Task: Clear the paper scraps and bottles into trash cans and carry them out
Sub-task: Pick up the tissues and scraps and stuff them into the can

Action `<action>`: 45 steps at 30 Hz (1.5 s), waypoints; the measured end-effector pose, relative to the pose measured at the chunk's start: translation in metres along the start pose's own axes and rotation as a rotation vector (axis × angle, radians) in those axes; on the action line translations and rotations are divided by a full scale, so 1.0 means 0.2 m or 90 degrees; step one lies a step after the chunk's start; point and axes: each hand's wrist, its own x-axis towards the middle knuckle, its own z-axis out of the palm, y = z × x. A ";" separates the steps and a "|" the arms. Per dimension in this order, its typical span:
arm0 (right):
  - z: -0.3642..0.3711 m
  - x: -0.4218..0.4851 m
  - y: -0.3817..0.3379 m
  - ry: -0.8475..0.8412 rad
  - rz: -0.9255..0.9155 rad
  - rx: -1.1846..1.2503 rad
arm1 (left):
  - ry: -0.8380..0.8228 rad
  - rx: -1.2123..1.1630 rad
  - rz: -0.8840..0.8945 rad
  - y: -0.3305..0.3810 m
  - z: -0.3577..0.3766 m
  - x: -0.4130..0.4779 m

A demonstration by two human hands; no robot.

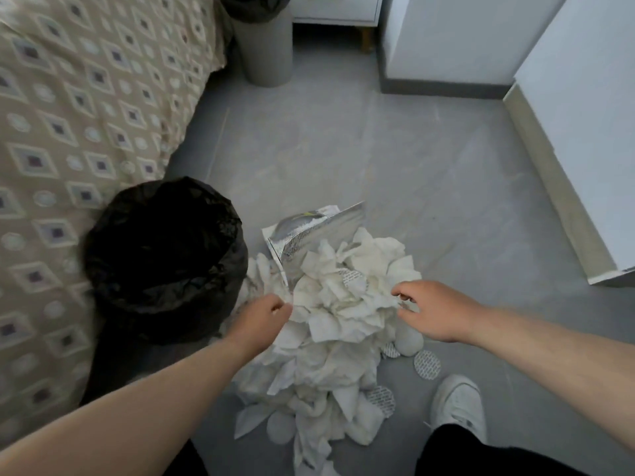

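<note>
A heap of crumpled white paper scraps lies on the floor between the left hand and the right hand, both touching its edges. A black-lined trash can stands open just left of the left hand. A second grey can stands well beyond both hands.

No word, number or brand can be made out. Fine rows of grey print cover the small round white paper discs lying just right of the heap of crumpled white paper scraps, and another such disc sits on top of that heap, but the lettering is too small and blurred to read. The silver foil packet leaning at the far edge of the heap carries printed lines along its border, equally illegible.
</note>
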 end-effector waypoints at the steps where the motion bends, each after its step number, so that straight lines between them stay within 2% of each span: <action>1: 0.04 0.03 0.00 -0.003 -0.001 0.000 | 0.007 0.013 0.004 -0.06 0.05 0.02; 5: 0.22 0.17 -0.08 -0.012 0.006 0.031 | 0.057 0.093 0.014 -0.22 0.22 0.01; 7: 0.30 0.25 -0.12 -0.004 0.020 0.046 | 0.091 0.087 -0.017 -0.27 0.29 0.00; 12: 0.40 0.39 -0.15 0.012 0.096 0.071 | 0.037 0.009 -0.144 -0.32 0.41 0.03; 18: 0.42 0.47 -0.11 -0.046 0.065 0.048 | 0.063 -0.125 -0.148 -0.31 0.43 0.11; 22: 0.43 0.52 -0.09 -0.011 0.065 0.056 | 0.074 -0.199 -0.146 -0.32 0.42 0.14; 29: 0.42 0.57 -0.10 0.044 0.047 0.082 | 0.081 -0.231 -0.150 -0.23 0.36 0.13; 32: 0.35 0.55 -0.09 0.042 0.051 0.084 | 0.085 -0.271 -0.135 -0.18 0.32 0.14; 36: 0.16 0.43 -0.07 0.117 0.073 0.138 | 0.090 -0.313 -0.061 -0.04 0.21 0.11; 39: 0.08 0.40 -0.09 0.132 0.072 0.176 | 0.108 -0.345 -0.056 0.01 0.13 0.12; 45: -0.16 0.18 -0.13 0.181 0.049 0.212 | 0.104 -0.326 0.019 0.19 -0.19 0.04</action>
